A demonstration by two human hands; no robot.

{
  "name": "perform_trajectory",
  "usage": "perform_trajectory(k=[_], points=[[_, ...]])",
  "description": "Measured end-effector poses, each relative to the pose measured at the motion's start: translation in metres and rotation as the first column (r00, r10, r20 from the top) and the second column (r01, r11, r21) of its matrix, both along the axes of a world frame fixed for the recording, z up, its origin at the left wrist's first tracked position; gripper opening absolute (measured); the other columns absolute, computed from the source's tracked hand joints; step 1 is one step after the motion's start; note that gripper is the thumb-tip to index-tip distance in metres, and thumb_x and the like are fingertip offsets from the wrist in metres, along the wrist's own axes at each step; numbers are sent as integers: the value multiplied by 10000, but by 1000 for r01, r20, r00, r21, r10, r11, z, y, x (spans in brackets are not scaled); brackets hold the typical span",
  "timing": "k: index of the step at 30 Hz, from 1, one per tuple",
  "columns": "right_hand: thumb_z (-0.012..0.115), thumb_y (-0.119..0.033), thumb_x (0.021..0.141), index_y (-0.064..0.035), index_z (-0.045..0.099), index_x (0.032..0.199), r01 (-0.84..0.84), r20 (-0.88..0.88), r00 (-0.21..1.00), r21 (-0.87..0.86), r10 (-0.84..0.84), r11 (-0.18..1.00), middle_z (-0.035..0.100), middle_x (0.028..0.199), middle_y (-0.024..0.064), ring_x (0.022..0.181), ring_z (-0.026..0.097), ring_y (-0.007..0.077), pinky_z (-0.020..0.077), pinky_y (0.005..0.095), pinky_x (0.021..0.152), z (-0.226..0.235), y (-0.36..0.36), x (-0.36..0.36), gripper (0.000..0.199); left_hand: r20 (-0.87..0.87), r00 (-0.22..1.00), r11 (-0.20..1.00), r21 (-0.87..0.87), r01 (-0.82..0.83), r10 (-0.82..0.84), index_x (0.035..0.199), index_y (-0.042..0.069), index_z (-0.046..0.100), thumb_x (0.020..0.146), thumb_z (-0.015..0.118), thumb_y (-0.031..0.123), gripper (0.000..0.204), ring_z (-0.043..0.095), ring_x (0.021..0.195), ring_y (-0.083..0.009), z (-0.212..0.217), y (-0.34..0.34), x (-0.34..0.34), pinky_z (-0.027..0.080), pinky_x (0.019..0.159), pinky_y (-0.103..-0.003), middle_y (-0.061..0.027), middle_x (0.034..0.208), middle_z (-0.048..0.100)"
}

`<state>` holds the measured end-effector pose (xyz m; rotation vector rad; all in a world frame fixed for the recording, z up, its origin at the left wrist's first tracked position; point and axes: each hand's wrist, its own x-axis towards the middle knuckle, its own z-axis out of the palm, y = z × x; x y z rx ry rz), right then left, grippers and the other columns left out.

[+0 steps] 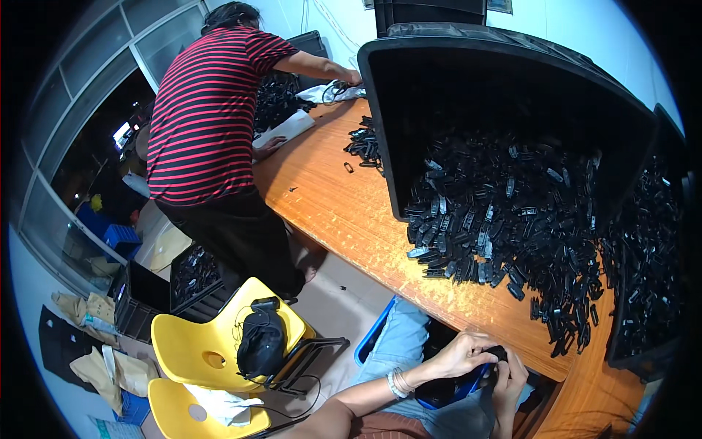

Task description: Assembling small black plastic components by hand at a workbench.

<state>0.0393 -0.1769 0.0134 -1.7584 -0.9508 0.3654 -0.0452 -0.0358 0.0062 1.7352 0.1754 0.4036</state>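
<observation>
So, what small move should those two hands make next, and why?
Probably turn the black piece slightly: the left hand and right hand meet around it, so one could steady it while the other turns.

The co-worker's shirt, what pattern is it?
The shirt has red and black horizontal stripes; head view.

Riding on the wearer's head, on the left side of a paired mount, the camera looks steeply down over the left hand and right hand, whose grip sits close to the lens, low and right of centre. Its wide fisheye view reaches past the grip across the wooden table to a tipped black bin, leftward to yellow chairs, and farther off, beyond and left, to a co-worker.
</observation>
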Motion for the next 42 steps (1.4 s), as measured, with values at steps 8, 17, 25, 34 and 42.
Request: perform_trajectory(k=[8, 17, 25, 34, 42], points=[[447, 33, 835, 88, 555, 1071, 109, 293, 950, 30, -113, 994, 540, 933, 214, 773, 552, 274, 451, 322, 708, -16, -3, -8, 265, 2, 999, 986, -161, -49, 50, 1037, -88, 589, 847, 616, 85, 258, 581, 673, -158, -17, -22, 1, 455, 594, -260, -120, 790, 611], [543, 59, 745, 79, 598, 1038, 291, -205, 941, 82, -269, 953, 535, 927, 90, 781, 528, 137, 415, 232, 681, -30, -10, -25, 299, -176, 984, 725, -681, -98, -31, 1139, -24, 593, 876, 589, 82, 284, 599, 838, -100, -47, -18, -14, 516, 721, -234, -67, 1016, 651], [541, 41, 773, 53, 654, 910, 241, -421, 893, 154, -158, 958, 563, 714, 63, 567, 519, 98, 394, 199, 518, -49, -15, -20, 178, -55, 992, 441, -897, -1, -110, 1123, -50, 579, 887, 548, 38, 254, 636, 769, -135, -63, -15, -30, 526, 724, -244, -113, 929, 657], [544, -6, 821, 41, 645, 785, 210, -34, 977, 1, -210, 978, 559, 608, 80, 523, 549, 129, 418, 245, 502, -46, -32, 15, 117, 205, 768, 493, 661, -566, 607, 1064, 41, 578, 781, 577, 18, 284, 479, 1046, -316, -15, 107, -15, 391, 886, -402, -167, 1079, 543], [533, -98, 878, 18, 635, 931, 730, 627, 488, 88, -607, 677, 592, 974, 118, 942, 528, 260, 393, 346, 810, -34, -7, 101, 163, 193, 697, 443, 648, -619, 691, 1063, -9, 586, 784, 600, 17, 281, 505, 951, -332, -49, 134, 2, 395, 872, -389, -169, 983, 573]])
